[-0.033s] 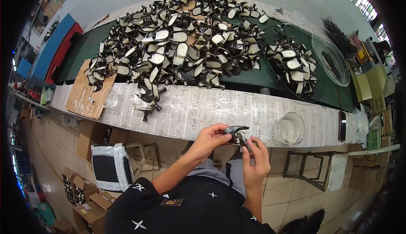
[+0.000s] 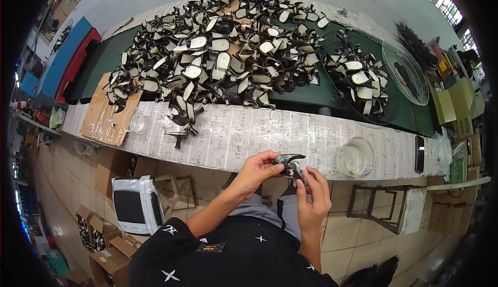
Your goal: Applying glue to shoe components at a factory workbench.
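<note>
In front of my body, just over the table's near edge, my left hand (image 2: 253, 175) pinches a small glossy black part with curved arms and a pale inner face (image 2: 283, 159) between thumb and fingers. My right hand (image 2: 314, 196) closes thumb and fingertips on the lower right side of the same part. A few similar black-and-pale parts (image 2: 182, 126) lie on the paper-covered front strip (image 2: 270, 131) of the table. Behind them spreads a large heap of such parts (image 2: 207, 53). The fingers hide some of the held part.
A round wire guard holding more parts (image 2: 358, 74) is right of the heap, beside a pale wire guard (image 2: 397, 66). A clear bowl (image 2: 357, 157), a phone (image 2: 419, 154), a clear cup (image 2: 136, 121) and cardboard (image 2: 104, 123) lie along the front. Stools (image 2: 129, 204) stand below.
</note>
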Motion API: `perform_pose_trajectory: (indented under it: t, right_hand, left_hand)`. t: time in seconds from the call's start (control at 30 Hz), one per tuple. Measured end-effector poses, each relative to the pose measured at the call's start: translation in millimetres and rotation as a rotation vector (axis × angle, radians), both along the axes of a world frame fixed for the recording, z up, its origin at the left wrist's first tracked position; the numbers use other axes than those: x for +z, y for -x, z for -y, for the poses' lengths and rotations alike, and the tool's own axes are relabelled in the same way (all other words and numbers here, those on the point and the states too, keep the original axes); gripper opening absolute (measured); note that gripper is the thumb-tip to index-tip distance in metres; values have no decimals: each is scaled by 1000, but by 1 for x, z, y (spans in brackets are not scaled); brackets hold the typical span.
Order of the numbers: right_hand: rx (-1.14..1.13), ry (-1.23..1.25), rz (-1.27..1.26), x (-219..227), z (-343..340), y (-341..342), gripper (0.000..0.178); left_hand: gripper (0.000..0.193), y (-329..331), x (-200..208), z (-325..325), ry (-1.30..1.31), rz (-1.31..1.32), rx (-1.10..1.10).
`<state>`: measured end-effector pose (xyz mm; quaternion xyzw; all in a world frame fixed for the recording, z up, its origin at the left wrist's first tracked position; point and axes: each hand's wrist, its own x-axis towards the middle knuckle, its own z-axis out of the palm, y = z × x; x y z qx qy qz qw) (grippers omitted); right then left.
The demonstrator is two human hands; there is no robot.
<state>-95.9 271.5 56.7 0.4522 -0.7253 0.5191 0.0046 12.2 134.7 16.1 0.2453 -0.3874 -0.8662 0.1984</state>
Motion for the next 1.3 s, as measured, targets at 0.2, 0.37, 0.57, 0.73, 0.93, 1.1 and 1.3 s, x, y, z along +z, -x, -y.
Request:
perform_pose_trajectory:
  t: [0.2,0.37,0.57,0.73,0.93,1.1,1.3]
  right_hand:
    - [83,140,426,-11,0,3,21]
    - [92,188,811,-5,-5,2,23]
    - [107,297,966,-6,-9,9,24]
    - [56,177,562,-10,-9,17,21]
    - [82,74,428,-1,-6,16,21]
    - [75,34,303,-2,-3,16,22]
    - [-17,-4,86,-1,0,15,22]
  left_hand:
    - [26,-2,-3,3,31,-10,-48]
    - [26,-5,-7,4,14,2,-63]
    - [23,-3,-10,3,-7,-32,-59]
    - [23,-1,-4,0,40,-12,-21]
    - [24,1,-6,-3,52,-28,-22]
    - [22,1,-5,-4,54,-24,-62]
    - [21,1,-4,-4,65,-6,-61]
